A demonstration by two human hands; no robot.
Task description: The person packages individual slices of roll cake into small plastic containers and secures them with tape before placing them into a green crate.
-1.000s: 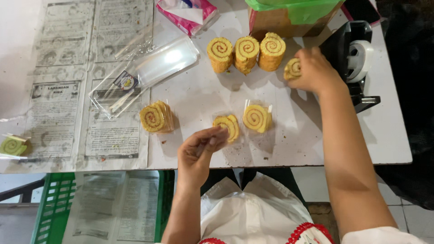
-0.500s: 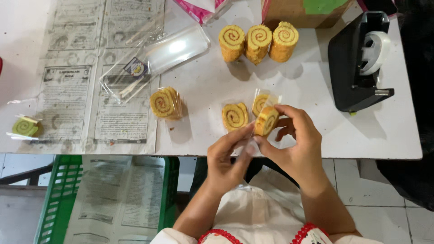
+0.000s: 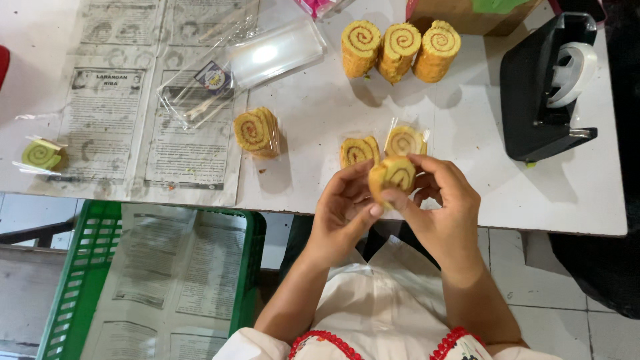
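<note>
Since half a second back the view has slid a bit and both hands have come closer together over the near edge of the counter (image 3: 467,200), so the swirl-patterned roll cake slice (image 3: 393,175) now sits square between them, lower middle of the frame. Right hand (image 3: 443,207) has its grip pinched on the slice from the top and side, left hand (image 3: 343,207) closes on it from the other side with the thumb under it, so both are grasping the same piece, looks like they hold it up off the surface so the fingers can work all around it. Just above it, two slices in clear wrap (image 3: 383,147) lie flat side by side, and another wrapped slice (image 3: 257,132) sits further left by the newspaper (image 3: 107,127) edge. Three bare rolls (image 3: 399,48) stand in a row at the top middle, well apart from the hands. Black tape dispenser (image 3: 543,87) takes the upper right, clear plastic wrappers (image 3: 227,73) the upper left, and a green swirl slice (image 3: 41,155) is off at the far left. Open white surface lies between the dispenser and the hands. Green crate (image 3: 67,287) lined with paper sits below the edge, lower left.
</note>
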